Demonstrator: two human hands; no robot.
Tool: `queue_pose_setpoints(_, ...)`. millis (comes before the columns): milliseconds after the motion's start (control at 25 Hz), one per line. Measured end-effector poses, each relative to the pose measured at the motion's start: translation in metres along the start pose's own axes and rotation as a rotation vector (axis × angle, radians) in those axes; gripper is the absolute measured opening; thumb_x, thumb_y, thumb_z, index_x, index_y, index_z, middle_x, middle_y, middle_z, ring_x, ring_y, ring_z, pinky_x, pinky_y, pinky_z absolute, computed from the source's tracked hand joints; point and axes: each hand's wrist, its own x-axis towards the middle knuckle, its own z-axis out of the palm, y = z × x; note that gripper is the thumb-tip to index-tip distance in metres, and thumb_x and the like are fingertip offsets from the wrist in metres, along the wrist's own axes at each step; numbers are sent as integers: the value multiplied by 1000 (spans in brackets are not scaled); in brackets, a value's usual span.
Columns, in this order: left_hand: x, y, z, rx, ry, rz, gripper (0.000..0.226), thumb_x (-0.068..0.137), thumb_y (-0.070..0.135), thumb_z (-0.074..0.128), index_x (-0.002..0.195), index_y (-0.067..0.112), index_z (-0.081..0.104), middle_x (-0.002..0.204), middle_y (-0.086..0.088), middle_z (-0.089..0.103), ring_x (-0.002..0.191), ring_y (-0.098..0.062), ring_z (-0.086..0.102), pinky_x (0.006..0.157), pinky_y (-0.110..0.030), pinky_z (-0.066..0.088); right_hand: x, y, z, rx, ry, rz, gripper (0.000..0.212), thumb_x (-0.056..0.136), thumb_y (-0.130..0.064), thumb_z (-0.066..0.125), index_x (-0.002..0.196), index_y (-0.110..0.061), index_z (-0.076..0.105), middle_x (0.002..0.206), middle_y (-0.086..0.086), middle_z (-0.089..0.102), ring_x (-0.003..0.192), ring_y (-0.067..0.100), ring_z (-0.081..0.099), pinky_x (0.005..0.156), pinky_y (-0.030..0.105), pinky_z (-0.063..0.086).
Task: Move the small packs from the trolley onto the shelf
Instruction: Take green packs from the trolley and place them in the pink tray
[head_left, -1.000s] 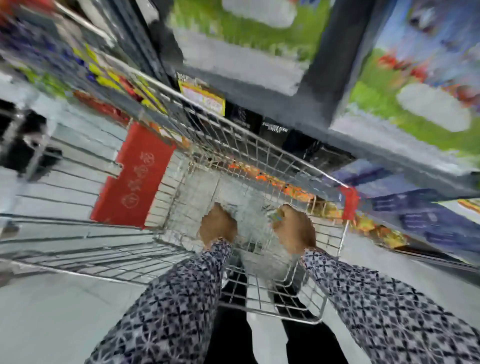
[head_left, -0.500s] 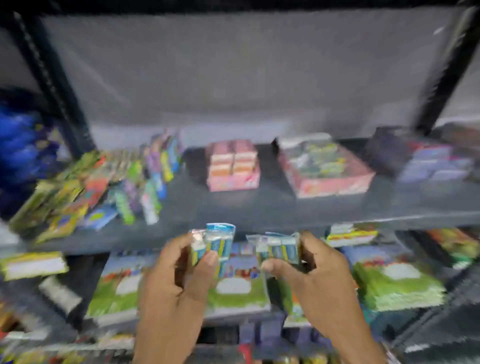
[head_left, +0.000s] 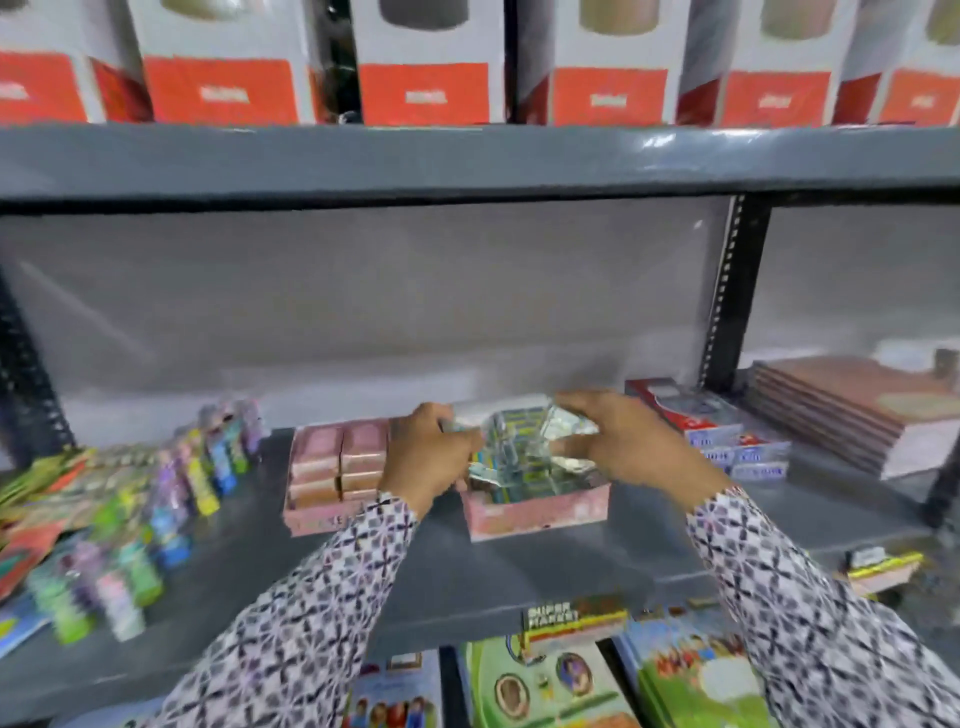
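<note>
- I note both hands reaching over the grey shelf (head_left: 519, 561), above an open pink box (head_left: 535, 506) that stands on it.
- The left hand (head_left: 428, 460) is curled round the left edge of a bundle of small packs (head_left: 519, 449); the fingers are closed on the shiny wrapping.
- The right hand (head_left: 623, 441) lies over the right side of the same bundle, fingers spread across its top and thumb below; I judge it to be gripping the packs as well.
- The small packs are clear-wrapped with blue and yellow print; they sit in or just above the mouth of the pink box. I cannot tell whether they rest on its contents or are held clear of them.
- Both sleeves (head_left: 322, 597) are patterned in black and white.
- Just left of the pink box, touching the left hand's side, stands a stack of pink cartons (head_left: 337, 467).
- Further left, a row of coloured small bottles (head_left: 171, 499) runs diagonally along the shelf, blurred.
- To the right of the box lie red-and-blue flat packets (head_left: 727, 441), and beyond the upright a pile of notebooks (head_left: 852, 410).
- The shelf above carries red-and-white boxes (head_left: 426, 78) in a row.
- Below the working shelf I see picture books (head_left: 696, 675) with green covers.
</note>
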Motion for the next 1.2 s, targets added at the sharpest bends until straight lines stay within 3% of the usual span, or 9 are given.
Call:
queue_pose_setpoints(120, 5, 3, 10, 267, -71, -15, 33, 76, 39, 77, 81, 11, 59, 65, -18, 68, 52, -27, 64, 70, -55, 65, 31, 6, 6, -29, -319, 29, 64, 85, -31, 86, 143, -23, 63, 150, -2, 62, 126, 12, 63, 108, 31, 50)
queue_pose_setpoints(280, -12, 5, -2, 644, 74, 175, 25, 90, 29, 70, 111, 20, 78, 108, -7, 79, 93, -24, 76, 86, -34, 60, 34, 13, 13, -125, -337, -96, 60, 82, -42, 85, 138, -31, 66, 139, -2, 70, 128, 18, 64, 112, 37, 50)
queue_pose_setpoints(520, -20, 4, 13, 1049, -286, 287, 64, 107, 50, 42, 163, 21, 31, 173, 2, 25, 162, -25, 13, 129, -54, 17, 4, 16, 19, -243, -179, -229, 20, 94, -47, 68, 107, -36, 78, 110, -12, 76, 110, 18, 66, 104, 54, 48)
queue_pose_setpoints(600, -21, 0, 15, 1078, -361, 284, 62, 110, 47, 34, 165, 20, 24, 175, 2, 14, 164, -21, 4, 130, -59, 7, -14, 16, 18, -311, -226, -229, 35, 103, -54, 49, 105, -30, 74, 111, -8, 77, 107, 19, 67, 101, 51, 42)
queue_pose_setpoints(680, -20, -3, 16, 1071, -444, 268, 59, 112, 41, 30, 166, 20, 19, 176, 3, 8, 163, -17, 3, 131, -57, 2, -30, 14, 18, -373, -297, -208, 52, 106, -60, 32, 129, -27, 66, 144, -6, 65, 131, 21, 59, 103, 50, 34)
queue_pose_setpoints(840, -15, 4, 15, 1135, -587, 187, 61, 111, 45, 18, 167, 22, 8, 176, 6, -5, 163, -13, -4, 127, -62, -11, -33, 5, 11, -303, -426, -147, 60, 107, -61, 25, 152, -30, 49, 169, -8, 35, 155, 22, 35, 125, 57, 19)
queue_pose_setpoints(960, -14, 4, 10, 1260, -577, 249, 56, 111, 42, 23, 163, 25, 31, 175, 6, 16, 162, -20, 16, 122, -75, -8, -24, 7, 5, -270, -446, -150, 48, 108, -54, 35, 127, -25, 68, 134, -2, 71, 125, 25, 63, 113, 51, 39)
queue_pose_setpoints(1080, -9, 3, 8, 1174, -377, 292, 50, 104, 50, 29, 133, 31, 65, 147, 7, 63, 141, -27, 54, 122, -77, 8, -7, 8, 8, -251, -265, -179, 37, 106, -45, 46, 106, -20, 72, 102, 1, 78, 93, 24, 72, 89, 42, 51)
queue_pose_setpoints(1200, 5, 2, 18, 1190, -346, 280, 61, 107, 54, 24, 161, 28, 32, 172, 1, 29, 160, -24, 25, 124, -73, 5, 16, 5, 23, -370, -298, -201, 45, 109, -45, 38, 138, -18, 60, 156, 4, 55, 138, 32, 55, 119, 68, 28)
